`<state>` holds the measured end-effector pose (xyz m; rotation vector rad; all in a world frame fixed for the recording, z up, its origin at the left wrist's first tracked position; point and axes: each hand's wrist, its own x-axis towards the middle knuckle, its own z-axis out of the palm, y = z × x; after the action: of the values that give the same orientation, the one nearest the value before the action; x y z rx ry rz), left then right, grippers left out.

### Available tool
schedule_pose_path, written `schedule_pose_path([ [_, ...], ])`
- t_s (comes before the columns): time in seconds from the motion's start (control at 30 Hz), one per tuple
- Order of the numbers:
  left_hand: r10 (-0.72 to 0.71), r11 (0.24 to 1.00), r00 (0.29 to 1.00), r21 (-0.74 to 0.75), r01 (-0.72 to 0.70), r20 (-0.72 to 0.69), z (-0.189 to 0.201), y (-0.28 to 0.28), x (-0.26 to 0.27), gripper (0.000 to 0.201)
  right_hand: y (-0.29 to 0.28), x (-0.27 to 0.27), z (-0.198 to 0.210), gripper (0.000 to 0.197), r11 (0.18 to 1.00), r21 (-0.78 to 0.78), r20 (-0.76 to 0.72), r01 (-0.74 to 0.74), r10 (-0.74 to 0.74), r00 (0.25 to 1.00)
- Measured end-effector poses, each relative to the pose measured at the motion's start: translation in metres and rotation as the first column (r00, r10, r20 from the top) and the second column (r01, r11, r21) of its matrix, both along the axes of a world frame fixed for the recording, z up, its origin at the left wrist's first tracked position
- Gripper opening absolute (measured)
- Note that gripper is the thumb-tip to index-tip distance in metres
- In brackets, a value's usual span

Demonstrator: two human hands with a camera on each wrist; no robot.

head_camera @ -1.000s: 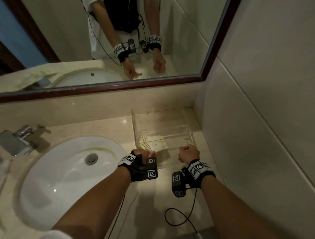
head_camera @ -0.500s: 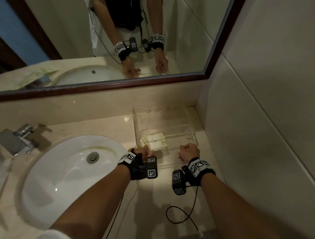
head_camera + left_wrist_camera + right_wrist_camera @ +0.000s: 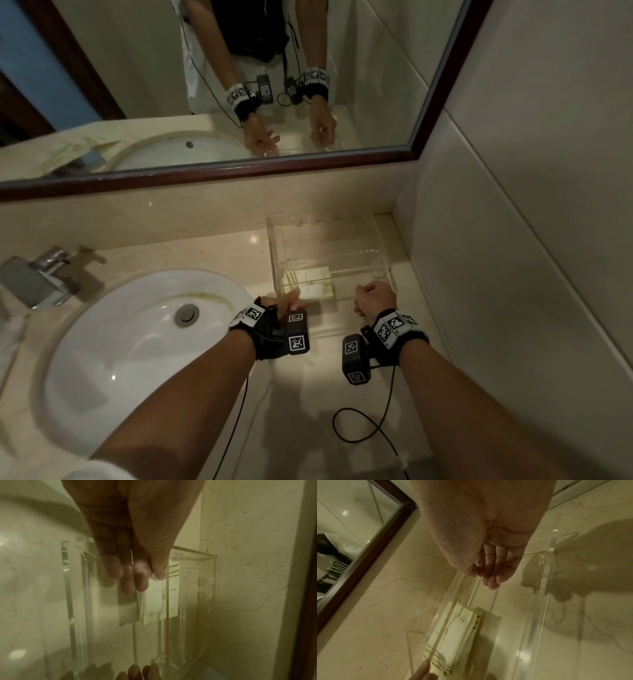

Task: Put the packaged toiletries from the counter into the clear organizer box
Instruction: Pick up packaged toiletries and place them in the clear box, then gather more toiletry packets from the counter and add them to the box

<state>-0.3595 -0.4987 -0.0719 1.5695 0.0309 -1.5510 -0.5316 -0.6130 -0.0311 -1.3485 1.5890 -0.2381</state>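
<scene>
The clear organizer box [image 3: 325,221] stands on the counter by the right wall. Cream packaged toiletries [image 3: 310,286] lie in its near left corner. My left hand [image 3: 281,303] is at that corner. In the left wrist view its fingers [image 3: 130,582] are straight and, with the thumb beside them, touch the box [image 3: 205,588] at its wall in front of the packets [image 3: 159,601]. My right hand [image 3: 375,298] hovers over the near right edge. Its fingers [image 3: 489,580] hang loosely above the box [image 3: 546,574] and hold nothing. The packets [image 3: 458,635] lie below.
A white sink [image 3: 137,342] with a chrome faucet [image 3: 41,277] fills the counter's left. The mirror [image 3: 239,85] reflects more packets [image 3: 65,154] beside the basin. A tiled wall [image 3: 513,240] closes the right side. A black cable [image 3: 363,428] loops on the counter.
Both hands stay at the box's near edge and the packets lie where they were. Only the view has shifted slightly.
</scene>
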Motion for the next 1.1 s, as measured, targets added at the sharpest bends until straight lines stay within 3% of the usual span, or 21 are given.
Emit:
schedule_pose_path([
  [0.07,-0.004,1.0,1.0,-0.001,0.004,0.023,-0.009,0.004,0.004,0.047,0.0,0.001,0.003,0.015,1.0,-0.011,0.007,-0.012,0.012,1.0],
  [0.23,0.051,0.996,0.977,0.064,-0.066,0.206,0.052,0.008,0.005,0.034,0.005,0.013,0.018,0.02,0.997,-0.041,0.004,-0.065,0.066,0.998],
  [0.43,0.076,0.996,0.955,0.032,-0.088,0.287,0.09,0.03,0.014,0.028,0.014,0.034,0.035,0.018,0.982,-0.089,-0.006,-0.165,0.165,0.986],
  [0.53,0.08,0.995,0.937,0.024,-0.093,0.341,0.104,0.045,0.024,0.012,0.024,0.048,0.045,0.016,0.967,-0.12,-0.007,-0.226,0.227,0.974],
  [0.77,-0.138,0.989,0.781,0.132,0.072,0.609,0.127,0.099,0.062,0.009,0.064,0.093,0.072,0.018,0.876,-0.175,-0.057,-0.45,0.448,0.892],
  [0.87,-0.17,0.982,0.716,0.175,0.068,0.677,0.133,0.127,0.084,0.001,0.085,0.118,0.085,0.015,0.831,-0.193,-0.067,-0.522,0.52,0.852],
  [0.97,-0.204,0.976,0.632,0.204,0.074,0.747,0.135,0.153,0.108,0.009,0.106,0.143,0.093,0.016,0.783,-0.195,-0.084,-0.59,0.586,0.806],
  [1.1,-0.179,0.979,0.599,0.202,0.03,0.781,0.138,0.192,0.141,0.006,0.133,0.182,0.095,0.016,0.693,-0.197,-0.151,-0.694,0.678,0.72],
])
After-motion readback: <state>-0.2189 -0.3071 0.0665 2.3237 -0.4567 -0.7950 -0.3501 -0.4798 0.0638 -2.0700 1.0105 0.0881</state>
